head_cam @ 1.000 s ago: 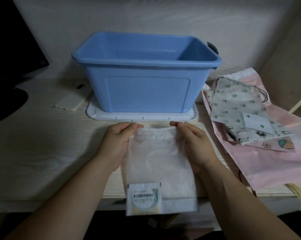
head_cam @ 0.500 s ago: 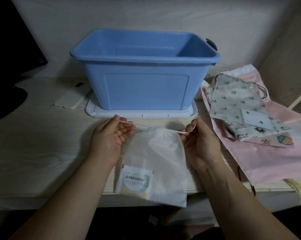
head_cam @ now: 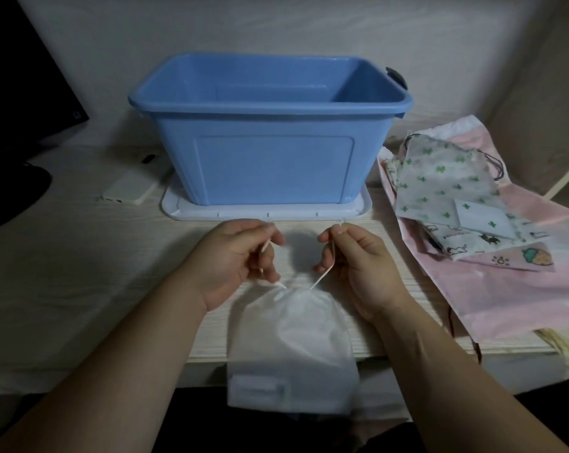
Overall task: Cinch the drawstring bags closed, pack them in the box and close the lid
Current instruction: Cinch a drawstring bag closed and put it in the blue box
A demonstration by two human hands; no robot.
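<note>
A thin white drawstring cord (head_cam: 324, 273) is pinched at each end. The fingers of the left hand (head_cam: 234, 266) are curled round one end and those of the right hand (head_cam: 358, 266) round the other, both just above the gathered mouth of the translucent white drawstring bag (head_cam: 293, 335). The bag lies on the pale wooden desk (head_cam: 80, 273), in front of the open blue plastic storage box (head_cam: 270, 106), which stands on its white plastic lid (head_cam: 267, 214). The bag's lower part hangs over the desk's near edge.

From here the bag could be dragged off the desk, since so much of it is unsupported. An uneven pull could bunch the mouth to one side and leave a gap. The thin cord could also slip from either pinch.

Compared with half a second ago, the mouth is drawn much narrower. The cord ends, then stretched out sideways, are now brought closer together and held more upright. The bag has slid towards the near edge, so its label is now blurred below the desk line. The heap of printed and pink drawstring bags (head_cam: 440, 178) at the right is unchanged.
</note>
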